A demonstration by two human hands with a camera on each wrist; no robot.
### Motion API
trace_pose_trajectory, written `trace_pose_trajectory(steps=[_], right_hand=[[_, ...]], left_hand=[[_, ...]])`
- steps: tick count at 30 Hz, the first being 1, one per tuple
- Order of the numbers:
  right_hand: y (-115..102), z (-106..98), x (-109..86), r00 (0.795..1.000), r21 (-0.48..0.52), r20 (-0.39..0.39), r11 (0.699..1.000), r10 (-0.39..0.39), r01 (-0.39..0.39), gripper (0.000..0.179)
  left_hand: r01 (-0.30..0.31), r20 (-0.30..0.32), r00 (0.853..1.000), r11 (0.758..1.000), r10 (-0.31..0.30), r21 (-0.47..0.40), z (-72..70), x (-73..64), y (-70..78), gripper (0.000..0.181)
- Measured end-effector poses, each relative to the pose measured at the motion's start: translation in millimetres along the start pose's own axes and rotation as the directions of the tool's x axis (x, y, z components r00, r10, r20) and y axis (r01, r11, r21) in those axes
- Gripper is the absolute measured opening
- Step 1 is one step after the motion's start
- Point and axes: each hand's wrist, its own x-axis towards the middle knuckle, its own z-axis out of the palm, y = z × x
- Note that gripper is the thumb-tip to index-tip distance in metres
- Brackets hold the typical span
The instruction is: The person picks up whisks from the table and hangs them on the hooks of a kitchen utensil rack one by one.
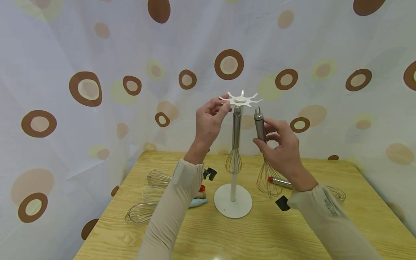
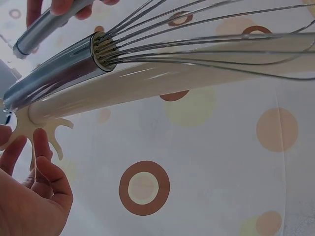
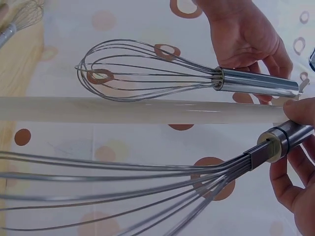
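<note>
I fear the white round-based stand with a spoked top (image 1: 234, 184), mid-frame, could tip if the large silver wire whisk (image 1: 260, 129), right of centre, knocks the smaller silver wire whisk (image 1: 237, 131) hanging there. My left hand (image 1: 209, 121) pinches a spoke; my right hand (image 1: 282, 144) curls round the large whisk's handle, wrists raised.

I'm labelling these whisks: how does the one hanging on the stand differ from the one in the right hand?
The hanging whisk is nearly upright, while the held whisk tilts in the right hand. The hanging whisk has a smaller wire head than the held whisk. Both have silvery metal handles with a loop at the top.
</note>
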Motion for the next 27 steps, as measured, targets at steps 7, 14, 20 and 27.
trace_pose_trajectory(steps=[7, 14, 20, 27], right_hand=[[-3, 4, 6.7, 0.999, 0.007, 0.014, 0.999, 0.042, -0.043, 0.06], [0, 7, 4.6, 0.997, 0.013, 0.035, 0.997, 0.072, -0.072, 0.059], [1, 10, 3.2, 0.995, 0.004, 0.042, 0.996, 0.087, -0.087, 0.059], [3, 14, 1.1, 0.995, -0.005, 0.047, 0.996, 0.091, -0.091, 0.06]], left_hand=[[-0.002, -0.009, 1.0, 1.0, 0.002, -0.001, 0.0, 0.2, -1.1, 0.015], [0.007, -0.003, 1.0, 1.0, -0.007, -0.008, 0.0, 0.4, -1.9, 0.016], [0.021, 0.002, 1.0, 1.0, -0.021, -0.02, 0.8, 0.7, -0.6, 0.016], [0.027, 0.008, 1.0, 1.0, -0.027, -0.004, 2.7, -3.2, 18.8, 0.015]])
